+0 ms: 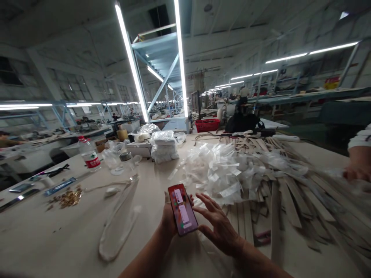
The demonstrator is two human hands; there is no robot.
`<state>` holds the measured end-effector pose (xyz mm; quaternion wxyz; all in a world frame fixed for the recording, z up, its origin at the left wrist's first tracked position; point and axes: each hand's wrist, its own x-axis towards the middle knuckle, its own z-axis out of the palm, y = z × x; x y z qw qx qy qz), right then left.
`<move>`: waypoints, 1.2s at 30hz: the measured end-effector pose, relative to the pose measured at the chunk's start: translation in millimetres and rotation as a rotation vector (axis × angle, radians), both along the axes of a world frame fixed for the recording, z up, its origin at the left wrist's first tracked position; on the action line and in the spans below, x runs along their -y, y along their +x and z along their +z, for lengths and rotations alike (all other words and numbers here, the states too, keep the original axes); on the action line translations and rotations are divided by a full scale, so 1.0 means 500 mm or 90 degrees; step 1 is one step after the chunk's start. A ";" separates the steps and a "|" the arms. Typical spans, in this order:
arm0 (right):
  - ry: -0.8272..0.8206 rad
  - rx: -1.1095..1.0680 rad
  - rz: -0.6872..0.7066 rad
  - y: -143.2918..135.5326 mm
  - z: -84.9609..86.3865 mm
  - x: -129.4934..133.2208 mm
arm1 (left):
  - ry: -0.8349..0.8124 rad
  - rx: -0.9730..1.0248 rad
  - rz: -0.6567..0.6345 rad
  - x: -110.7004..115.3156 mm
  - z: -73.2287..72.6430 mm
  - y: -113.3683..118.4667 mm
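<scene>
The right forearm (257, 262) and left forearm (145, 255) are lying nearest the camera, the left hand (168, 216) cradling a phone (183, 210) above the tabletop (72, 241) with fingers curling round its back, while the right hand (216, 222) is hovering at the phone's right edge with fingers spreading apart, whether touching being impossible to tell. The phone is probably handling as a light, stiff slab, its glass likely being slippery and fragile, so its long side edges are offering the safest hold, leaving the lit screen uncovered.
</scene>
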<state>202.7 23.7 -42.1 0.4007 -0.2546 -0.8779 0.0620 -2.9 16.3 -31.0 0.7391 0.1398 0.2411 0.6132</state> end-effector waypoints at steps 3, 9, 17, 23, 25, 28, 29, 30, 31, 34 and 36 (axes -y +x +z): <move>0.011 -0.013 -0.007 0.004 0.005 -0.005 | -0.042 0.001 0.011 0.002 0.011 0.007; 0.004 -0.039 -0.001 0.020 0.042 0.001 | -0.072 0.000 0.011 0.040 0.065 0.032; -0.017 -0.063 0.004 0.016 0.052 0.006 | -0.080 -0.033 -0.062 0.072 0.087 0.056; 0.011 -0.060 0.049 0.016 0.056 0.018 | -0.055 -0.037 -0.144 0.078 0.064 0.053; 0.011 -0.054 0.051 0.016 0.057 0.023 | -0.057 -0.043 -0.147 0.080 0.060 0.051; 0.007 -0.042 0.042 0.014 0.054 0.029 | -0.089 -0.056 -0.130 0.083 0.061 0.050; 0.007 -0.043 0.036 0.013 0.052 0.029 | -0.102 -0.066 -0.118 0.083 0.062 0.050; 0.009 -0.050 0.028 0.013 0.051 0.027 | -0.111 -0.074 -0.104 0.083 0.064 0.051; 0.013 -0.063 0.016 0.015 0.051 0.025 | -0.119 -0.079 -0.093 0.083 0.066 0.052; 0.028 -0.125 -0.062 0.032 0.061 0.018 | -0.139 -0.081 -0.059 0.083 0.076 0.056; 0.039 -0.164 -0.153 0.052 0.079 0.014 | -0.165 -0.091 -0.048 0.085 0.079 0.055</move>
